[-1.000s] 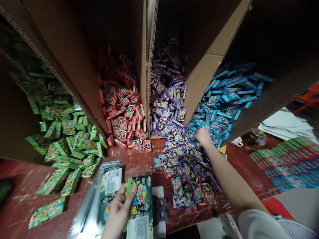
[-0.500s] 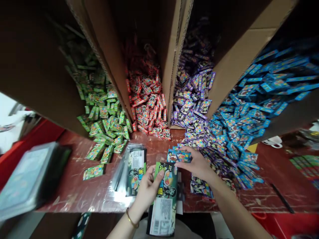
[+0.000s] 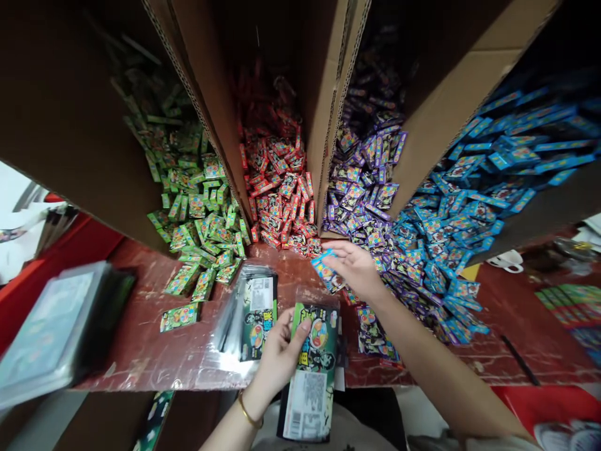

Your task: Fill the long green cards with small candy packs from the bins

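My left hand (image 3: pixel 280 351) grips a dark green printed pouch (image 3: pixel 313 369) by its left side, thumb on top, near the table's front edge. Above and to the right of the pouch, my right hand (image 3: pixel 354 269) pinches a small blue packet (image 3: pixel 327 270) between thumb and fingers. Left of the pouch lies a stack of similar pouches in clear plastic (image 3: pixel 258 316). Purple packets (image 3: pixel 373 332) rest on the table beneath my right forearm.
Cardboard boxes (image 3: pixel 323 125) at the back spill green (image 3: pixel 211 232), red (image 3: pixel 282 200), purple (image 3: pixel 364 188) and blue packets (image 3: pixel 451 232). A plastic-wrapped stack (image 3: pixel 56 326) stands at left. A black pen (image 3: pixel 520 360) lies at right.
My right hand has moved up and away from the pouch's top with the blue packet, which is now tilted. My left hand still holds the pouch in nearly the same place.
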The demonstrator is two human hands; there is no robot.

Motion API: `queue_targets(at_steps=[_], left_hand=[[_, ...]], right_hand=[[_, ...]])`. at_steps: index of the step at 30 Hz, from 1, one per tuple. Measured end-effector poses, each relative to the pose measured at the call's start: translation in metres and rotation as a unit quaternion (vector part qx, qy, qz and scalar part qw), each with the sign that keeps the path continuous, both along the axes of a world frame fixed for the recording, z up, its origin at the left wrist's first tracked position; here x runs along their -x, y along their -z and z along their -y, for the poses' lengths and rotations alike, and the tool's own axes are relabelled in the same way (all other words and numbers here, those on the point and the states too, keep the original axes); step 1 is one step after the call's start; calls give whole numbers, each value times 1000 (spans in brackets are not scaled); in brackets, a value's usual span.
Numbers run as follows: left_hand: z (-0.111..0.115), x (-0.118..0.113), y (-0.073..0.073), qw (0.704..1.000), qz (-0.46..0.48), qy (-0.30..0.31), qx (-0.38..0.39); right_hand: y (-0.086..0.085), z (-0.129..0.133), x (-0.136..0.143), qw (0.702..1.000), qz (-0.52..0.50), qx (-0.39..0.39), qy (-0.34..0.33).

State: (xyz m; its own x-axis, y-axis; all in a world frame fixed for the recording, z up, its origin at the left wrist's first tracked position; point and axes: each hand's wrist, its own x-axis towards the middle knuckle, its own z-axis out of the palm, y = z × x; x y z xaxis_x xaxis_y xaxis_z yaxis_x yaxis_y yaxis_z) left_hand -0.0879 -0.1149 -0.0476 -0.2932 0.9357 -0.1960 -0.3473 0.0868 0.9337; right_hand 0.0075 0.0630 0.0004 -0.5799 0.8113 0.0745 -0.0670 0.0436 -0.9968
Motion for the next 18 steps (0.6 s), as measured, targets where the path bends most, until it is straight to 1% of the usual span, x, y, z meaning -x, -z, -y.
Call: queue_targets(at_steps=[2,3,4,5,7,8,9,10,12,14,16,18], left_hand=[[2,0,-1,1000,1,-2,-7],[3,0,-1,1000,1,-6,-8],[5,1,-1,1000,2,-14,-7],[6,2,-1,1000,2,-23,-3],[8,3,-1,999,4,-38,4],[9,3,-1,999,4,-42,4],[9,3,-2,999,4,-42,3],[9,3,-2,999,7,-39,0],[8,2,-3,999,16,-28,-4],[8,1,-3,999,26,-23,-2],[9,2,-1,999,30,-27,1],[10,3,1,999,31,-39,2]], right_hand=[[2,4,14,996,35,0,-80],[3,5,18,993,48,2,-105],[3,6,21,993,52,8,-109],[2,7,23,995,45,15,-93],[1,8,25,999,18,24,-39],[0,9,24,999,14,23,-32],[-1,9,24,998,27,15,-49],[-2,10,23,995,55,0,-84],[-3,11,19,977,119,-48,-169],[-3,13,13,957,148,-104,-226],[0,17,6,947,138,-145,-252],[6,26,-2,949,121,-156,-245]])
